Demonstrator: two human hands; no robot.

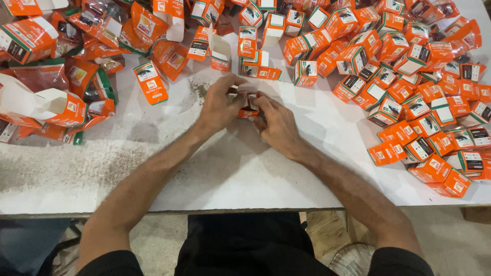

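Both my hands meet over the middle of a white table (230, 168). My left hand (219, 105) and my right hand (276, 122) together grip one small orange carton (249, 105), mostly hidden between the fingers; only its white flap and an orange corner show. Whether the carton is filled cannot be told. Just beyond my hands lie loose orange-and-white cartons (258, 66), some with open flaps.
A big heap of closed small orange cartons (424, 102) covers the right side of the table. At the left lie flat orange cartons and plastic pouches (61, 92). Dark dust smears the table at left (56, 163). The table's front edge runs below my forearms.
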